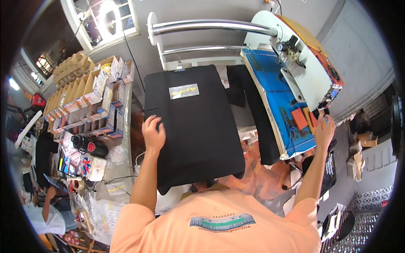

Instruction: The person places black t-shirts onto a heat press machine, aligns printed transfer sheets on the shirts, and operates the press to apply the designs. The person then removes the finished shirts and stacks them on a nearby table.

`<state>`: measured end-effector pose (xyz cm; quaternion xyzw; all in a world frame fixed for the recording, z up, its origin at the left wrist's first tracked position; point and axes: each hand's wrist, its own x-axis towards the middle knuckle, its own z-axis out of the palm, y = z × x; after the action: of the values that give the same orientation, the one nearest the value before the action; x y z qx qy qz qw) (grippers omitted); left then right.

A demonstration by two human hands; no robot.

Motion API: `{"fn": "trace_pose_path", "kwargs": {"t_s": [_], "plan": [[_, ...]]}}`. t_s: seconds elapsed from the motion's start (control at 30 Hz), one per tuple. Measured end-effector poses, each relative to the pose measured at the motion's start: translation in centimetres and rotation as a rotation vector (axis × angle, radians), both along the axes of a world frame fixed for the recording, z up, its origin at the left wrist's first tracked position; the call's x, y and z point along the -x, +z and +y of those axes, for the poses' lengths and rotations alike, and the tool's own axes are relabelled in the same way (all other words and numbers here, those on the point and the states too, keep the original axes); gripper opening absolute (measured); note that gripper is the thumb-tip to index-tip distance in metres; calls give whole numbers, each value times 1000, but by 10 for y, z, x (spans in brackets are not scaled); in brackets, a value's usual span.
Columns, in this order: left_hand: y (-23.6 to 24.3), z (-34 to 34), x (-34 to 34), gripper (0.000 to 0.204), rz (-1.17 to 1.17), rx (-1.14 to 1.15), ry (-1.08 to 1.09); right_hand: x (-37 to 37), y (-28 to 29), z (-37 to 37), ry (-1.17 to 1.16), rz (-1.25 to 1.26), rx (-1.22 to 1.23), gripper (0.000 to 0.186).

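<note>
A black garment [194,135] is stretched smooth over the left platen in front of me. On its upper part lies a small grey transfer sheet [184,91] with yellow lettering. My left hand [154,134] hovers at the garment's left edge, fingers loosely curved and apart, with nothing in it. Far to the right, my right hand [324,130] reaches up to the front end of the white heat press [310,67], below its control box. Its fingers are curled at a small part there, which they mostly hide. A blue-covered platen [266,71] sits under the press head.
Another black cloth strip [257,114] hangs along the blue platen's left side. Chrome rails [211,28] run behind. On the left, a table holds cardboard boxes [80,99], a black bottle [89,146] and another transfer sheet [116,188]. A person [46,215] sits at the far lower left.
</note>
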<state>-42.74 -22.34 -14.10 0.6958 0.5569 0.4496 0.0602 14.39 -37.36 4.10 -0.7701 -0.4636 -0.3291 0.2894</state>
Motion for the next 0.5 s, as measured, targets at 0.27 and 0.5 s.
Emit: {"fn": "trace_pose_path", "kwargs": {"t_s": [0.27,0.5], "plan": [[-68,-110,67,44,-989,707,114,-59,-21,41,-141,157,448,61],[-178,-220,86,37,-996,1007,285,1,-2,25,-209,318,425,61]]}}
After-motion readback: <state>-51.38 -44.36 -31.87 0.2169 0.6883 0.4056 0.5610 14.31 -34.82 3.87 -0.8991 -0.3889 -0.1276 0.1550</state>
